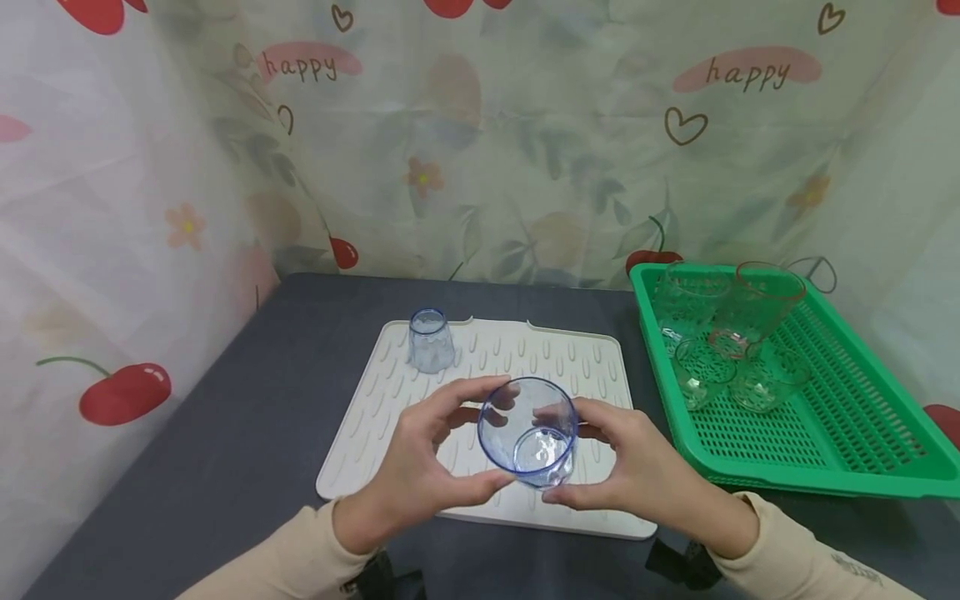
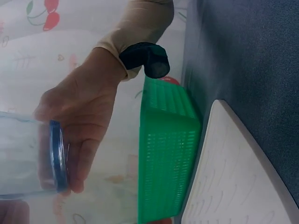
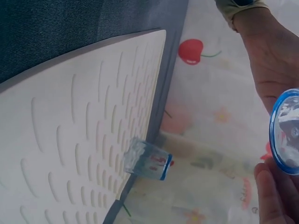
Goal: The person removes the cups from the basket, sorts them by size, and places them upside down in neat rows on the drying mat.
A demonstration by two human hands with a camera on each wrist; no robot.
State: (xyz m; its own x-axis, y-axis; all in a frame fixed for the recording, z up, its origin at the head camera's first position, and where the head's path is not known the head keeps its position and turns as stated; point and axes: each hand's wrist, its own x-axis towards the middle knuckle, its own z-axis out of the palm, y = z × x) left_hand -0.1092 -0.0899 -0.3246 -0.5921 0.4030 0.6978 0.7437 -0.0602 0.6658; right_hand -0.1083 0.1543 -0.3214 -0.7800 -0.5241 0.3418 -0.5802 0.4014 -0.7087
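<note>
Both hands hold a clear drinking glass with a blue rim (image 1: 551,477) above the white mat, its mouth tilted towards the head camera. The left hand (image 1: 427,454) grips its left side, thumb below and fingers above. On the opposite side, the right hand (image 1: 633,454) holds it between thumb and fingers. In the left wrist view the right hand (image 2: 88,100) shows behind the glass rim (image 2: 58,156). A second blue-rimmed glass (image 1: 431,346) stands rim up on the mat's back left part; the right wrist view also shows this glass (image 3: 147,158).
The white ridged mat (image 1: 360,442) lies on a dark table (image 1: 247,417). To the right is a green perforated basket (image 1: 877,400) with several clear glasses, one red-rimmed glass (image 1: 765,304) among them. A printed curtain (image 1: 510,125) encloses the back and sides.
</note>
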